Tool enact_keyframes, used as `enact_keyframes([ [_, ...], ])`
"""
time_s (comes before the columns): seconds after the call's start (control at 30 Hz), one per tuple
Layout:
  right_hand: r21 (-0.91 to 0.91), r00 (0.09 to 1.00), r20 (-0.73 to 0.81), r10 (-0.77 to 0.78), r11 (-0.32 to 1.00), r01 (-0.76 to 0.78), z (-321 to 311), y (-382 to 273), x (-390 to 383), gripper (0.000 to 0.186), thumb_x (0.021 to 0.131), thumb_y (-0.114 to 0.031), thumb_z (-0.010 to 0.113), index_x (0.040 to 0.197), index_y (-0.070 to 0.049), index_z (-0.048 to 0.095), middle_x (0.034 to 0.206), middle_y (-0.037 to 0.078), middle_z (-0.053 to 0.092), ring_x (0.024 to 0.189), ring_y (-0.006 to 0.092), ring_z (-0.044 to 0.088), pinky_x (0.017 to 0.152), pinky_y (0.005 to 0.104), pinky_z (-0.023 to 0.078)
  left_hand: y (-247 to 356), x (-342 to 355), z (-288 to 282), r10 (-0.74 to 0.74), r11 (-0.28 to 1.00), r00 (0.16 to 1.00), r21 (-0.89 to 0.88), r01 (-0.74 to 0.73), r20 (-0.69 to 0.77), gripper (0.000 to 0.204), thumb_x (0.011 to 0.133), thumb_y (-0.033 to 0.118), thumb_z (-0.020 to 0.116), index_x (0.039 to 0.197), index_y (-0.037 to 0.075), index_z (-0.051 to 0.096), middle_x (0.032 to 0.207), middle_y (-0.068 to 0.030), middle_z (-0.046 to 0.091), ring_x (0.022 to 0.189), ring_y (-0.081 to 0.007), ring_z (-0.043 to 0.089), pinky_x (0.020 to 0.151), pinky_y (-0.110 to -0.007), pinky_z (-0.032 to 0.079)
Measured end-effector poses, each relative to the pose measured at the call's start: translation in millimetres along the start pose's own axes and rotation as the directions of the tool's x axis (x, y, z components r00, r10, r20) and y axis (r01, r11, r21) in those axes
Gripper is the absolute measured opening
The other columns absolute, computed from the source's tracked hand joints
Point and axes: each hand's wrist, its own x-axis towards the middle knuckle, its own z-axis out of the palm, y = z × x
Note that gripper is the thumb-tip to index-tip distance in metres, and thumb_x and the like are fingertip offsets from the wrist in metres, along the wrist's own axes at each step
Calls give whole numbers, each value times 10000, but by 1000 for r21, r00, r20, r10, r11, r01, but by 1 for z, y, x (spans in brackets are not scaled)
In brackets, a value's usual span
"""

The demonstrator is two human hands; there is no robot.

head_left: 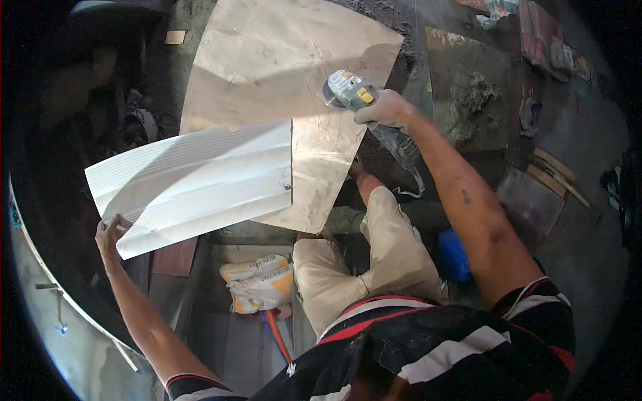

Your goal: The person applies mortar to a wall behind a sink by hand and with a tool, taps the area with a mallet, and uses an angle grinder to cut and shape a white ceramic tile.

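My left hand [111, 235] grips the lower left corner of a white ribbed tile [207, 177], which slants across the left of the view. Its right end overlaps a large tan sheet [281, 60] spread out ahead of me. Over the sheet's right side, my right hand [389, 111] is closed around the body of an angle grinder [350, 89]. The grinder's disc faces left, apart from the tile's right edge. A pale cord trails from the tool's rear end near my knee. Whether the disc spins I cannot tell.
An orange-and-white bag [259, 284] lies left of my legs, above red and blue tubes [277, 334]. A blue object [455, 255] rests beside my right thigh. At the right are a dusty board [468, 90], wooden pieces [554, 175] and red-and-white packages [542, 37]. A reddish tile [174, 257] lies lower left.
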Motion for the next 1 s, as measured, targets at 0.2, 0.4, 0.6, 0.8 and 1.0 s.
enact_keyframes([
  [0.2, -62, 998, 51, -21, 998, 24, 14, -57, -11, 644, 589, -444, 833, 997, 50, 768, 972, 190, 755, 878, 285, 718, 792, 360, 551, 41, -68, -30, 20, 994, 999, 106, -25, 48, 542, 892, 389, 784, 1195, -48, 683, 994, -96, 725, 861, -169, 643, 763, -328, 512],
  [0.4, 31, 992, 58, -112, 993, 111, 16, -109, -21, 538, 601, -400, 848, 935, 17, 785, 933, 174, 756, 829, 270, 716, 744, 355, 554, 139, -202, -47, 141, 968, 987, -198, -154, -76, 407, 917, 288, 768, 1153, -35, 693, 979, -80, 733, 826, -158, 649, 783, -315, 516],
  [0.6, -34, 982, 134, -136, 989, 142, 7, -133, -38, 549, 609, -408, 849, 923, 35, 775, 890, 180, 743, 800, 256, 696, 707, 379, 545, 214, -288, -43, 172, 975, 976, -122, -188, -132, 347, 906, 240, 769, 1125, -21, 703, 945, -105, 749, 830, -176, 665, 815, -344, 521],
  [0.8, -267, 983, 96, -157, 947, 178, 8, -129, -27, 648, 569, -473, 834, 967, 36, 779, 971, 209, 758, 860, 291, 720, 773, 374, 565, 239, -347, -26, 166, 937, 967, -274, -215, -192, 259, 911, 176, 773, 1066, -20, 704, 915, -98, 739, 827, -148, 653, 802, -310, 511],
  [1.0, -325, 981, 129, -143, 929, 178, 10, -125, -20, 656, 592, -454, 821, 1036, 27, 776, 1036, 222, 765, 924, 308, 746, 809, 400, 587, 252, -382, -12, 232, 950, 937, -146, -276, -262, 213, 907, 138, 778, 1012, -26, 690, 900, -76, 706, 823, -139, 630, 780, -287, 494],
])
